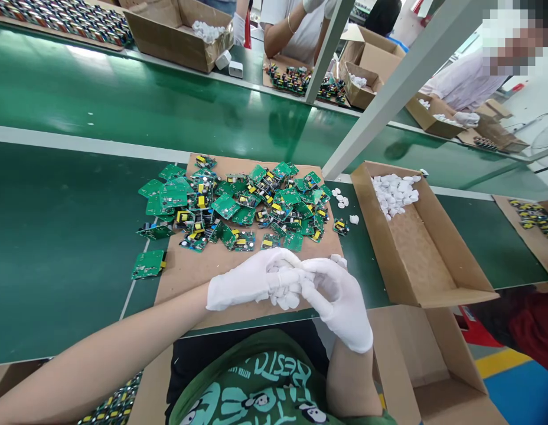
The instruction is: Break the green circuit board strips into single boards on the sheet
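Observation:
Both my hands wear white gloves and meet above the near edge of a brown cardboard sheet [185, 271]. The fingers of my left hand [251, 276] are closed, with their tips close to those of my right hand [340, 298], whose thumb and fingers are bent into a pinch. What lies between the fingertips is too small and too white against the gloves to make out. Under and between the hands sits a heap of small white rounded pieces [286, 297]. Just beyond lies a jumbled pile of green circuit boards [225, 205] with yellow and black components.
A cardboard box [433, 265] on the right holds more white pieces [394, 193]. Loose white discs [342, 199] lie beside the pile. One board [149, 264] sits apart at left. A slanted white post [398, 77] rises behind. Co-workers sit across the green conveyor [168, 94].

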`<state>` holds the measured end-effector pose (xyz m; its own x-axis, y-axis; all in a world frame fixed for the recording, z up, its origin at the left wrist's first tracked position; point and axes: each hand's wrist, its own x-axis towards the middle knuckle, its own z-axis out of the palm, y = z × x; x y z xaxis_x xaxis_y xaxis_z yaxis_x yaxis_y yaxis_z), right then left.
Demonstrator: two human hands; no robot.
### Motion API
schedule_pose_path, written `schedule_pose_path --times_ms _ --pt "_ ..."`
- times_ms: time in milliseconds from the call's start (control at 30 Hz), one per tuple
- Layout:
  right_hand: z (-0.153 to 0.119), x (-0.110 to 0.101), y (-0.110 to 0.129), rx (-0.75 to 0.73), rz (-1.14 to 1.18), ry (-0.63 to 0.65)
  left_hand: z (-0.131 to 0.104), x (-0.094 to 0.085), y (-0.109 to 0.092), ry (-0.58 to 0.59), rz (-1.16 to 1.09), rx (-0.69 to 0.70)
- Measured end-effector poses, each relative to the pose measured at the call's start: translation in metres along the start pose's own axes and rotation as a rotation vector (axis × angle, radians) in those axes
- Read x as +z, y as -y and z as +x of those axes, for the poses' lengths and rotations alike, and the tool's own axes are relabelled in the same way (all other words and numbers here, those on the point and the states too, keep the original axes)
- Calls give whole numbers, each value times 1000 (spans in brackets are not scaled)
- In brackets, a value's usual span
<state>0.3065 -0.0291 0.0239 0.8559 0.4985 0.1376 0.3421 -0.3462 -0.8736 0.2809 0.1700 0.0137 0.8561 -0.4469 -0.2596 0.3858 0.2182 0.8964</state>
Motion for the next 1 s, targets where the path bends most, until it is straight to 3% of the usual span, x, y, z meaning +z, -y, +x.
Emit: schedule_pose_path --times_ms 133,267,500,633,833,933,1000 --pt "-1 -2 4 92 62 -14 0 -1 -1 -8 49 -17" --pt "-3 -1 0 67 48 -37 1 -3 1 -9 90 -6" --pt "-4 -19 -12 144 124 -221 1 -3 1 32 36 7" --pt "-2 -31 -29 186 -47 -295 2 -5 3 -13 20 17" --pt "3 -22 -55 -82 -490 -223 3 -8 3 -45 118 40" --pt "4 -18 -50 -197 -584 -240 3 -9 1 -51 124 46" --pt "4 -15 -40 -197 -528 -253 2 -9 -1 -51 136 65"
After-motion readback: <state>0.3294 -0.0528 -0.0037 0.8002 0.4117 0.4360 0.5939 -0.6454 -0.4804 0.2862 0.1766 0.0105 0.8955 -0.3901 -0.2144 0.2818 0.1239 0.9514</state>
